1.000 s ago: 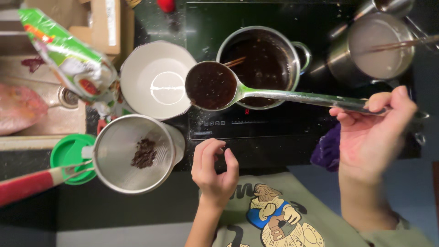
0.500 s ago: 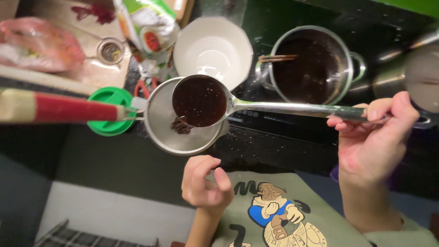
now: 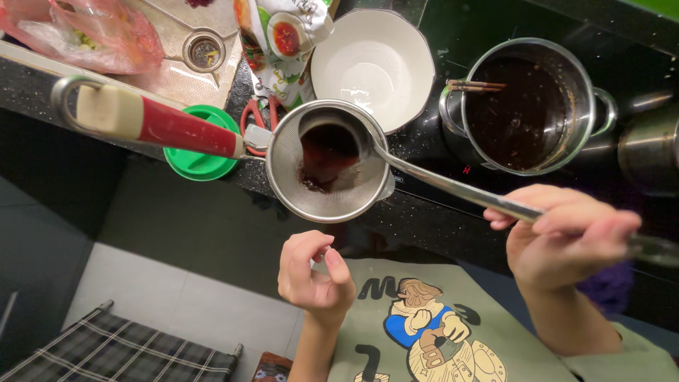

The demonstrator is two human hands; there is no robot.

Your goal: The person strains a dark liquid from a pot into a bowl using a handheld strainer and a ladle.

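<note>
Right hand (image 3: 566,237) is clamped on the far end of the steel ladle (image 3: 332,152), whose bowl is tipped inside the mesh strainer (image 3: 322,166); dark liquid is draining into the mesh. Left hand (image 3: 311,272) grips nothing, fingers loosely curled, hovering below the strainer and apart from it.

The strainer hangs past the tabletop (image 3: 438,219) edge, red handle (image 3: 159,124) running left over the green lid (image 3: 201,152). Can't tell what sits under the mesh, probably a cup, hidden from this angle.

To do this pour well:
- Tilt slowly and keep the ladle lip inside the strainer rim, low to the mesh, so nothing splashes out.
- Left hand would be better placed on the red handle; the strainer looks unsupported.
- Let the mesh drain before adding more.

The pot (image 3: 527,106) of dark liquid with chopsticks (image 3: 474,85) sits just right, the white bowl (image 3: 371,64) behind the strainer.
</note>
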